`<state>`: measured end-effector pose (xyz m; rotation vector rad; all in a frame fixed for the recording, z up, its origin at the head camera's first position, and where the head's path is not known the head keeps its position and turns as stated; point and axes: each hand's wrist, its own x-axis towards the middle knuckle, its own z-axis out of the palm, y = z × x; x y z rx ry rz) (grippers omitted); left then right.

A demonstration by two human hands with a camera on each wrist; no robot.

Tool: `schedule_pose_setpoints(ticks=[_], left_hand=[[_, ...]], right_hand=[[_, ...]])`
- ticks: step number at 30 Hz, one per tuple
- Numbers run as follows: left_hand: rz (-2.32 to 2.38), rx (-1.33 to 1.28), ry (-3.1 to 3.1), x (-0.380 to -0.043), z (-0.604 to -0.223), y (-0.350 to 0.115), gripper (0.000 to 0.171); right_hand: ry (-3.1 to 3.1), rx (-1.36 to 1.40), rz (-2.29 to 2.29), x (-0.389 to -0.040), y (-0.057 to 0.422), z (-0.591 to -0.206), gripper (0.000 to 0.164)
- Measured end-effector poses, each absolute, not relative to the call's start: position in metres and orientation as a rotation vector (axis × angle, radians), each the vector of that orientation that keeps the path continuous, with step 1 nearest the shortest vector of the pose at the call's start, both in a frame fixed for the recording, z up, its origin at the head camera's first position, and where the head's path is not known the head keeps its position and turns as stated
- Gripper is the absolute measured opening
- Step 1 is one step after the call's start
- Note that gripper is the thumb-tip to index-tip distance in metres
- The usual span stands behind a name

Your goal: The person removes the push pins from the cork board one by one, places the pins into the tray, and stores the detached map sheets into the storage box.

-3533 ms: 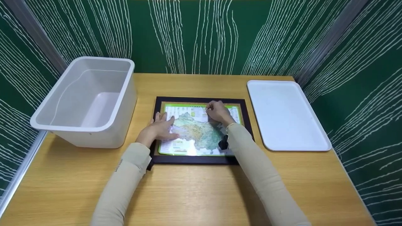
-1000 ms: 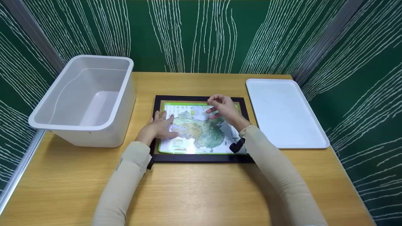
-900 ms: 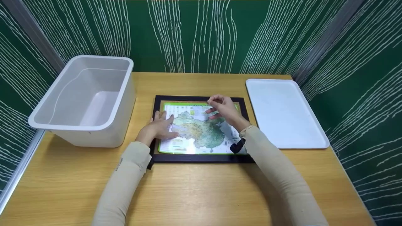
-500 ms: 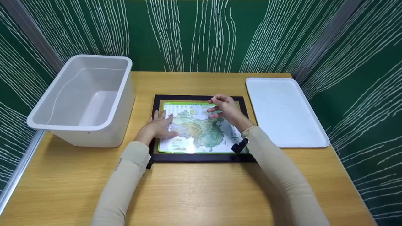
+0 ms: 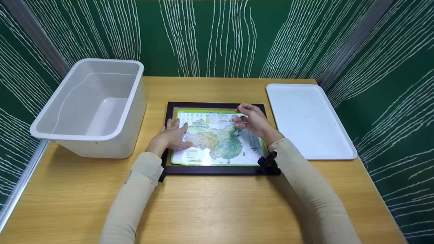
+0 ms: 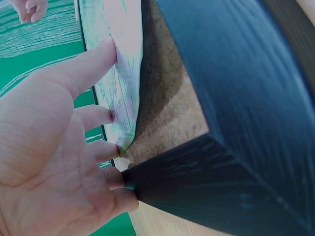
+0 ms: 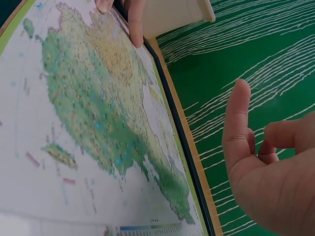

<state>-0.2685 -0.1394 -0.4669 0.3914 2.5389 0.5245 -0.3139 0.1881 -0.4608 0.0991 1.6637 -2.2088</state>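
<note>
Nearby, a white bin point(image 5: 78, 138) and tray point(image 5: 312, 122), the map point(image 5: 217, 149) between.

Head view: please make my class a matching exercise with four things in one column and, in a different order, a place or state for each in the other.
Things
1. Left hand
2. Map
3. White tray
4. Plastic bin

Places and states
A. Green-edged, lying within the dark frame
B. Deep and open-topped, at the left of the table
C. Fingers spread over the map's left part
D. Shallow and flat, at the right of the table

Right pairs: 1-C, 2-A, 3-D, 4-B
</note>
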Motion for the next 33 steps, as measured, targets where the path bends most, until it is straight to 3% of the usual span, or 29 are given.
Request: schedule_pose_setpoints(ticks=[22, 29, 33], left_hand=[[0.514, 0.365, 2.531, -0.266, -0.466, -0.138, 0.090], [0.488, 0.376, 2.528, -0.267, -0.468, -0.139, 0.090], [0.472, 0.390, 2.537, -0.269, -0.469, -0.139, 0.089]], right_hand=[[1.575, 0.162, -2.548, -0.317, 0.213, -0.459, 0.006], [1.479, 0.188, -2.566, -0.318, 0.224, -0.460, 0.036], [1.435, 0.160, -2.569, -0.320, 0.228, -0.459, 0.027]])
